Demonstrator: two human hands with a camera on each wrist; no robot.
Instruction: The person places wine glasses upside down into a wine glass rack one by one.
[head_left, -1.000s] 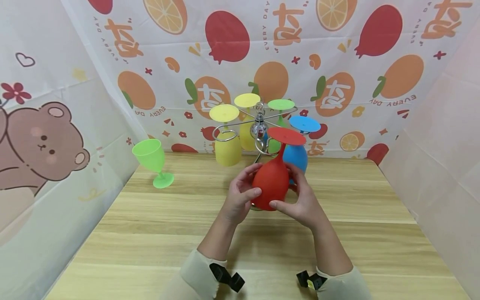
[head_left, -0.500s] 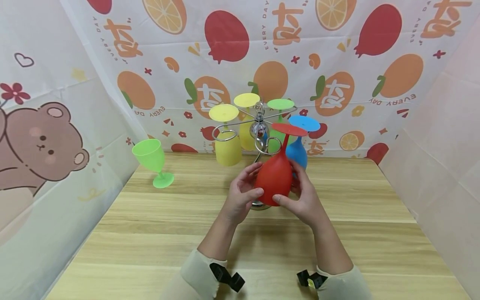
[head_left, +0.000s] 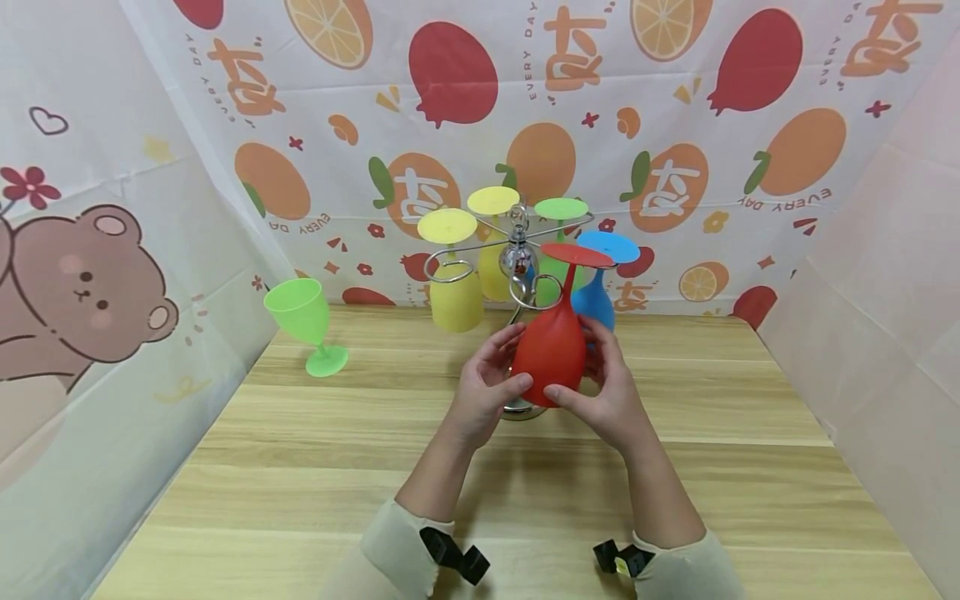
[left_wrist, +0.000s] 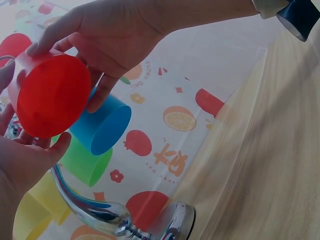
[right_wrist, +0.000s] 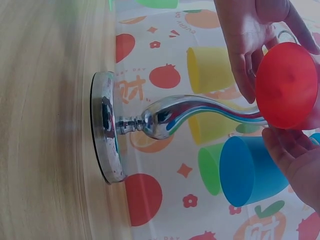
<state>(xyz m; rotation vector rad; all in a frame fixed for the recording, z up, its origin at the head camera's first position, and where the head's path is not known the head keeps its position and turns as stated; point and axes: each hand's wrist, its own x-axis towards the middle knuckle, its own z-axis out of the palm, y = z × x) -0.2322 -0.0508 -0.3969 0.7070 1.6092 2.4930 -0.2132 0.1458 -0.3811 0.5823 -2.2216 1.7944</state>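
Observation:
A red goblet (head_left: 550,354) is held upside down between both hands, its round foot on top and its stem beside a front wire loop (head_left: 536,293) of the chrome rack (head_left: 517,250). My left hand (head_left: 482,387) grips the bowl from the left, thumb in front. From the right, my right hand (head_left: 606,392) grips the same bowl, its thumb near the rim. In both wrist views the goblet's open mouth (left_wrist: 54,97) faces the camera. Whether the stem sits inside the loop I cannot tell. A blue goblet (head_left: 595,302) hangs just behind my right hand.
Two yellow goblets (head_left: 456,298) and a green goblet (head_left: 562,208) also hang upside down on the rack. Its round chrome base (right_wrist: 106,127) stands on the wooden table (head_left: 300,483). Farther left, another green goblet (head_left: 300,312) stands upright. Printed cloth (head_left: 465,75) hangs behind.
The red goblet has risen slightly and shifted a little right, close to the rack's front loop, with both hands still holding it. More of the rack's base shows beneath it.

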